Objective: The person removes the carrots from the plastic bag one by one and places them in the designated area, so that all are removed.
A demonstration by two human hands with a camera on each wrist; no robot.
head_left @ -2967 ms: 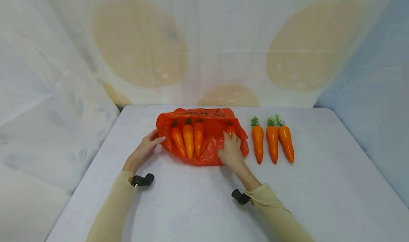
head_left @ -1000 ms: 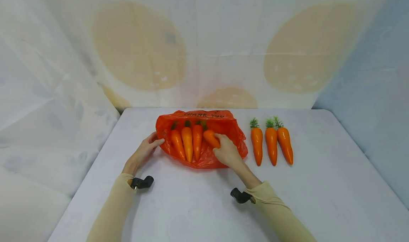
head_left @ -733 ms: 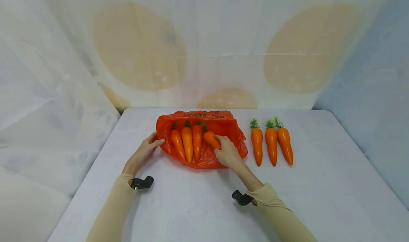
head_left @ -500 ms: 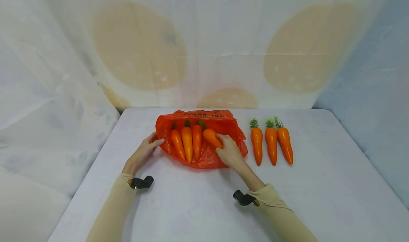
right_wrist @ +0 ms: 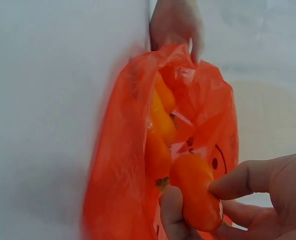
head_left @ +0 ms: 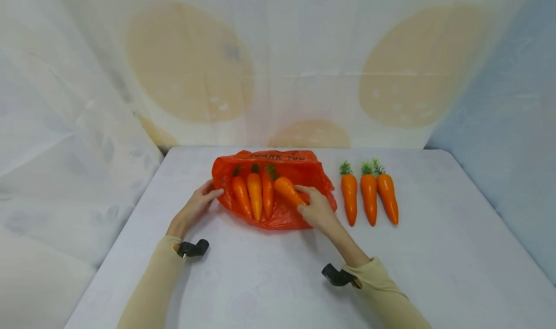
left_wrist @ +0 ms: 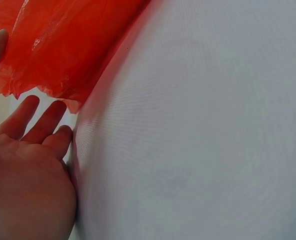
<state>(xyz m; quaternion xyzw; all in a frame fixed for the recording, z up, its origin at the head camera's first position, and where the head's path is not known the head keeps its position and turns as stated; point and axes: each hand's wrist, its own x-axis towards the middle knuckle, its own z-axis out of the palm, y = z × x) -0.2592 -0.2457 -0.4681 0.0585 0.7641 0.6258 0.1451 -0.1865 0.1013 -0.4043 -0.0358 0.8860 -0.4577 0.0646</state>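
Observation:
A red plastic bag (head_left: 316, 175) lies with its mouth towards me, with several carrots inside. My left hand (head_left: 196, 204) holds the bag's left edge, thumb in front; in the left wrist view its lower fingers (left_wrist: 50, 122) lie loosely bent beside the bag. My right hand (head_left: 319, 209) reaches into the bag's right part and pinches a carrot (head_left: 288, 190) near its narrow end. That carrot slants, its leafy top up to the left, against a neighbouring carrot (head_left: 267, 196). Another two carrots, an orange one (head_left: 241, 196) and a yellower one (head_left: 255, 194), stand further left.
Three carrots with green tops lie right of the bag on the white table (head_left: 256, 281): one nearest the bag (head_left: 349, 198), a middle one (head_left: 369, 198) and an outer one (head_left: 388, 198). A patterned cloth (head_left: 304, 68) hangs behind the table.
My right hand has brought its carrot leftward from the bag's right side to the other carrots. Lately the hand has slid slightly right, showing more of the carrot. My left hand stays in place.

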